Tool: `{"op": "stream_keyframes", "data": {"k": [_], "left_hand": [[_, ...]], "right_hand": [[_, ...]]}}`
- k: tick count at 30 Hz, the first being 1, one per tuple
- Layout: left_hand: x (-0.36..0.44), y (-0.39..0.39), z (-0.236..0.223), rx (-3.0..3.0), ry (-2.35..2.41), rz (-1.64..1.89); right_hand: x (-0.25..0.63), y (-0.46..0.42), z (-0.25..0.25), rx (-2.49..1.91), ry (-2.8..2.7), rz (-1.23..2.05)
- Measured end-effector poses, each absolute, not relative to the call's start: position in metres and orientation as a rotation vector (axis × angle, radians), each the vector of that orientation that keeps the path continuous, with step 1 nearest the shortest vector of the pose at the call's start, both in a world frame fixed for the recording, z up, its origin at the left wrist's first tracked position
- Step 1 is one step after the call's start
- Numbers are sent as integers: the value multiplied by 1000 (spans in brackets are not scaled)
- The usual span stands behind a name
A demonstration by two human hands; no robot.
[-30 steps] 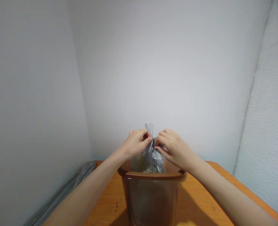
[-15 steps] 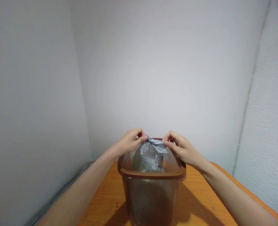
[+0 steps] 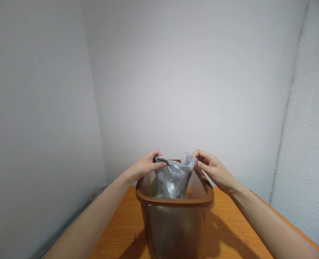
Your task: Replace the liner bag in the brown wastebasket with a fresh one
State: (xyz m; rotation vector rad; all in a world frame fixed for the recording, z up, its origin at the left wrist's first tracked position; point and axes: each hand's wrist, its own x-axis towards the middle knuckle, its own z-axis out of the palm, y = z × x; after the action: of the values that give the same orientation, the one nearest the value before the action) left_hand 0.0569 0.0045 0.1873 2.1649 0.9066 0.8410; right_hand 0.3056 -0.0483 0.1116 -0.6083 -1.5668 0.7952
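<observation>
A grey translucent plastic bag (image 3: 173, 180) stands partly inside a brown see-through bin (image 3: 175, 202), its gathered top raised above the rim. My left hand (image 3: 148, 163) pinches the left end of the bag's top between thumb and fingers. At the other end, my right hand (image 3: 209, 167) pinches a loose, crumpled corner of the same bag. Between the two hands the plastic sags in folds. Something greenish shows dimly through the lower part of the bag; its kind cannot be made out.
The bin rests on an orange-brown wooden table (image 3: 121, 223). White walls (image 3: 159, 79) rise behind and to both sides. A dark cable-like or sheet-like thing (image 3: 75, 216) runs along the left wall, partly behind my left arm.
The twisted strip of bag between my hands has loosened and spread wider. A crumpled corner now stands up by my right hand, which has shifted slightly right; my left hand moved slightly left.
</observation>
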Motion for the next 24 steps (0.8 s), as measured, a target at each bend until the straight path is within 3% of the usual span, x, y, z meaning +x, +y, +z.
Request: {"op": "stream_keyframes", "data": {"k": [4,14,20,22,24], "left_hand": [[38,8,193,2106,924,960],[-17,15,180,1862,987,1232],[-32,-11,211,1917,921,1687],[-22,-26,219,2235,907,1581],[-7,-36,222,2714,917,1238]], "right_hand": [[314,-48,105,-507,-1500,904],[339,-44,90,-674,-1625,719],[347,-75,117,-874,-1586,280],[341,-88,127,-928,-1679,157],[331,-95,131,-1040,-1810,-12]]}}
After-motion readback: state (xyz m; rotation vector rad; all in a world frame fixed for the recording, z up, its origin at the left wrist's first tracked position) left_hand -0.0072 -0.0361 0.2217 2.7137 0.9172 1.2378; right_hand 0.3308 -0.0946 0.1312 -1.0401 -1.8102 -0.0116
